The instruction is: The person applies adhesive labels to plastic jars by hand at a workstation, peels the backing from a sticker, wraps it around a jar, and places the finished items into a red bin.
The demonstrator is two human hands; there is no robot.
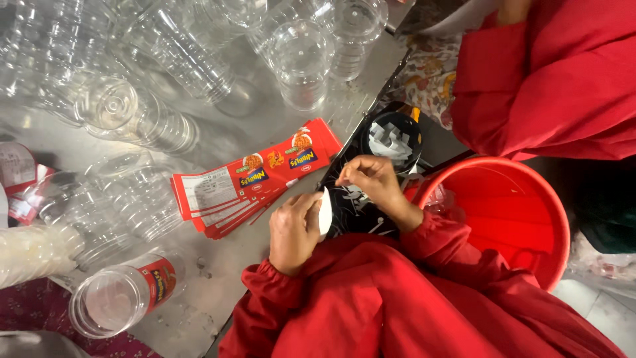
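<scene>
A grey metal counter (278,126) fills the upper left and centre of the frame, shining under bright light from above. Pale floor tiles (596,308) show at the lower right, and a dark red patterned cloth (33,308) lies at the lower left.

Both red-sleeved forearms extend forward, hands close together. Left hand (293,229): knuckles up, fingers curled closed. Right hand (371,178): raised slightly, fingertips (344,178) pinched together, wrist bent inward.

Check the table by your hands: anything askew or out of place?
The clear jars lie tipped on their sides in a loose jumble, not upright. The red labels are fanned out unevenly, not squared. Nothing looks spilled or broken near the left hand or right hand.
</scene>
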